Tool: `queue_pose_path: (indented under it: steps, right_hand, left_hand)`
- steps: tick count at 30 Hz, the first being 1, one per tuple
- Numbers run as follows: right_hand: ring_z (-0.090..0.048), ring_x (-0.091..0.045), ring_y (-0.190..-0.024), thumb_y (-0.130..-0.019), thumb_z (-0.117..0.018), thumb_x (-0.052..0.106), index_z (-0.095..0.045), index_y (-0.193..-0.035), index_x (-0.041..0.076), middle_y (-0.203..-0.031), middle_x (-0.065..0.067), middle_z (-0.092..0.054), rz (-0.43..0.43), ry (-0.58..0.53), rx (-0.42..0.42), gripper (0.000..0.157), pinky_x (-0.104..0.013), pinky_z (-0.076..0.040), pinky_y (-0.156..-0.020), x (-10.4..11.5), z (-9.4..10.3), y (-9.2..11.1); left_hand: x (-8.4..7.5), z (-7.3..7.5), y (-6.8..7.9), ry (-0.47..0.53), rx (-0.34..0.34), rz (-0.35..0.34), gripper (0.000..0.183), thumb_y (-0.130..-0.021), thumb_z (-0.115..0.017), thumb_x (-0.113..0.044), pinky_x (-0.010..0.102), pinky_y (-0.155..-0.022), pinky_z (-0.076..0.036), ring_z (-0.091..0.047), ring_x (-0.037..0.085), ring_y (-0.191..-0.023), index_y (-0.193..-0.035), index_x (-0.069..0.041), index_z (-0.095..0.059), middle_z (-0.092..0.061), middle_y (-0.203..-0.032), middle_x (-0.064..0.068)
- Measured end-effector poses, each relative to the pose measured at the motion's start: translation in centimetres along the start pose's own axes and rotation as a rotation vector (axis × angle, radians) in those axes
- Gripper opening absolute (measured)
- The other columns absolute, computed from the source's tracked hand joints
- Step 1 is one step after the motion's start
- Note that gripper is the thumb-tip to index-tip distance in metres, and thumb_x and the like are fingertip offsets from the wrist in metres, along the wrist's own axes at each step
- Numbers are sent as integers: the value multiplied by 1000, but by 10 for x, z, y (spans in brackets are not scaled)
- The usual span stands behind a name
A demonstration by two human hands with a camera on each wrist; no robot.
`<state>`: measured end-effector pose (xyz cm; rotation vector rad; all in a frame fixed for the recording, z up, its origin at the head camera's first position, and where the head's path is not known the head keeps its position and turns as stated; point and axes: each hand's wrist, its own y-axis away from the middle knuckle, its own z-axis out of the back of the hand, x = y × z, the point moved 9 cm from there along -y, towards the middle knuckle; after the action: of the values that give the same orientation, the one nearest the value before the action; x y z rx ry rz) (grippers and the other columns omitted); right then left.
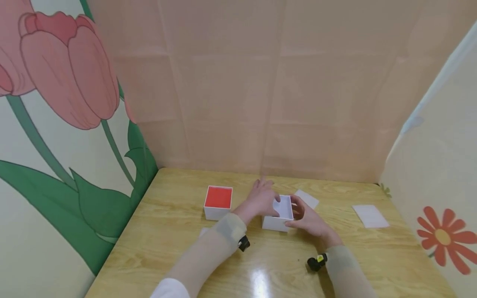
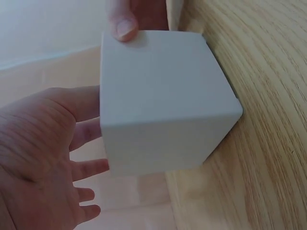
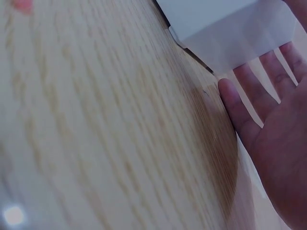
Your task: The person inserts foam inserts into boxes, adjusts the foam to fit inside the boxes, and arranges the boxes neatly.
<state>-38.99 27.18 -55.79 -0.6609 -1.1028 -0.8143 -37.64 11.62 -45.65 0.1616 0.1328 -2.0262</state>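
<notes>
A small open white box (image 1: pixel 280 215) stands on the wooden table (image 1: pixel 175 236) in the head view. My left hand (image 1: pixel 261 199) lies against its left side with straight fingers; the left wrist view shows the open palm (image 2: pixel 43 158) beside the box wall (image 2: pixel 158 96). On the box's right side is my right hand (image 1: pixel 308 219), its thumb along the front wall. In the right wrist view the right hand's fingers (image 3: pixel 268 91) run straight behind the box (image 3: pixel 230 28). The right thumb (image 2: pixel 124 24) touches the box's top edge.
A white box with a red top (image 1: pixel 218 202) sits left of the hands. One white card (image 1: pixel 307 198) lies just behind the open box, another (image 1: pixel 370 216) far right. Cloth walls close in the table at the back and on both sides.
</notes>
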Motion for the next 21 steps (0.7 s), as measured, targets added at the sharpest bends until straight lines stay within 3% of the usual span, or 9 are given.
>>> queue_pose_path:
  steps: [8,15,17,21]
  right_hand:
    - [-43,-51,-147,-91,-86,11,-26,-166,12,-165,-22,-37,31,8,-8,96,-33,-48,-110,1,1,1]
    - [-41,-51,-148,-91,-88,15,-27,-167,14,-166,-20,-37,11,13,-15,98,-60,-42,-118,2,2,1]
    - [-41,-50,-148,-91,-88,15,-26,-167,14,-167,-21,-36,6,12,-13,98,-59,-43,-118,1,1,1]
    - [-42,-51,-147,-91,-87,13,-25,-167,11,-167,-23,-35,8,14,-8,98,-44,-47,-114,0,1,1]
  left_hand:
    - [-2,-6,-8,-26,-18,4,40,-80,-92,-54,55,-132,-15,-8,36,-164,-116,-39,-82,-44,-167,4]
    - [0,-10,-11,-5,-14,0,35,-81,-93,-49,57,-131,-14,-7,38,-164,-113,-39,-83,-43,-168,5]
    - [2,-11,-11,-7,-8,-4,32,-82,-93,-47,57,-131,-13,-7,37,-164,-111,-39,-83,-43,-168,5]
    - [6,-5,-11,-31,0,-5,24,-84,-92,-45,56,-132,-14,-10,33,-164,-106,-38,-84,-45,-166,2]
